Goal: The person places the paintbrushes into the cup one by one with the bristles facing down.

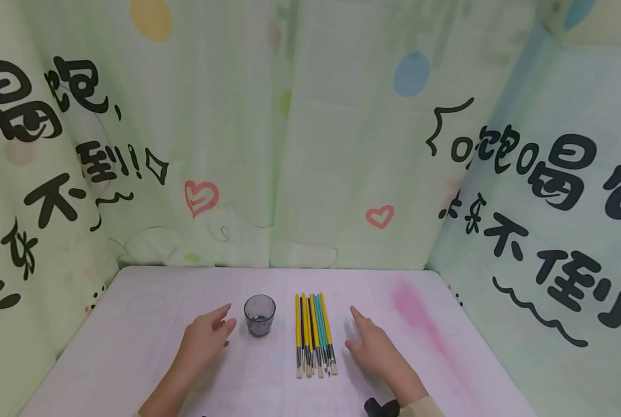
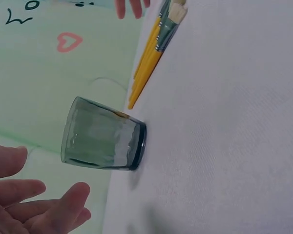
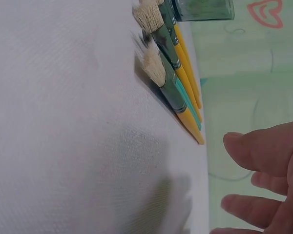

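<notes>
A dark tinted drinking glass [image 1: 260,316] stands upright on the table. To its right lies a row of several paintbrushes [image 1: 314,333], with yellow, teal and dark handles pointing away and bristles toward me. My left hand [image 1: 204,337] hovers just left of the glass, apart from it, with its fingers loosely bent and nothing in them. On the right of the brushes is my right hand [image 1: 371,344], also holding nothing, its fingers extended. In the left wrist view the glass [image 2: 103,134] looks see-through. The right wrist view shows pale, broad brush bristles [image 3: 154,66] close up.
The table [image 1: 133,347] has a pale pinkish-white cover with a pink smear [image 1: 415,307] at the right. Printed curtains [image 1: 316,145] with hearts and black writing hang behind it and at both sides. A black object [image 1: 381,408] shows at the right wrist.
</notes>
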`<state>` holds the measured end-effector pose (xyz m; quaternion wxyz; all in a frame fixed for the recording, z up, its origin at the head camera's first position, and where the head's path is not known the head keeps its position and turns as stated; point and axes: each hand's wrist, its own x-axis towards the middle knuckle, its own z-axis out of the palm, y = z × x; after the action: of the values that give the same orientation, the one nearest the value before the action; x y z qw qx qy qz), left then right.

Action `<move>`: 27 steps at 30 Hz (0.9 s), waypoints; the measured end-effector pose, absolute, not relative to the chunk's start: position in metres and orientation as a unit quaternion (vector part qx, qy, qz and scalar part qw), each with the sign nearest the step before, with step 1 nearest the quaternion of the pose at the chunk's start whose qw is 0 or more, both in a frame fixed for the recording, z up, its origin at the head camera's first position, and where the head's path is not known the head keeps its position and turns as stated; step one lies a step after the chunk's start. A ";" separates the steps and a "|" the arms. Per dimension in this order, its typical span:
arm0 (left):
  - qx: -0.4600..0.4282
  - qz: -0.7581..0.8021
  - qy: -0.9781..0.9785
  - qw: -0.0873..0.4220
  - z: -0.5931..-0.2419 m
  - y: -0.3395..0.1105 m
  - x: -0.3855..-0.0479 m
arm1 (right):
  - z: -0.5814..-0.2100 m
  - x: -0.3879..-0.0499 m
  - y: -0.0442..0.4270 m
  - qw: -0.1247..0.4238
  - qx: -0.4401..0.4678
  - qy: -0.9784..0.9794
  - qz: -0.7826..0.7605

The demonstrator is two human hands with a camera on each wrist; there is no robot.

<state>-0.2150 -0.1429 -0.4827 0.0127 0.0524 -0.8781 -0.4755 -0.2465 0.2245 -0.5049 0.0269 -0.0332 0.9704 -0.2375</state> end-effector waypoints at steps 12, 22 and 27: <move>0.071 -0.637 -0.768 -0.018 -0.486 -0.140 -0.227 | -0.501 -0.250 0.216 -0.020 -0.012 0.954 -0.299; 0.114 -0.670 -0.733 -0.012 -0.493 -0.134 -0.240 | -0.508 -0.262 0.215 -0.014 0.007 0.921 -0.388; 0.127 -0.676 -0.725 -0.015 -0.492 -0.131 -0.243 | -0.509 -0.270 0.215 -0.003 0.014 0.899 -0.439</move>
<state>-0.2434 -0.1311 -0.4922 -0.0151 0.1268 -0.7253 -0.6764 -0.2700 0.2147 -0.5089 -0.0031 0.0140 0.8986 -0.4385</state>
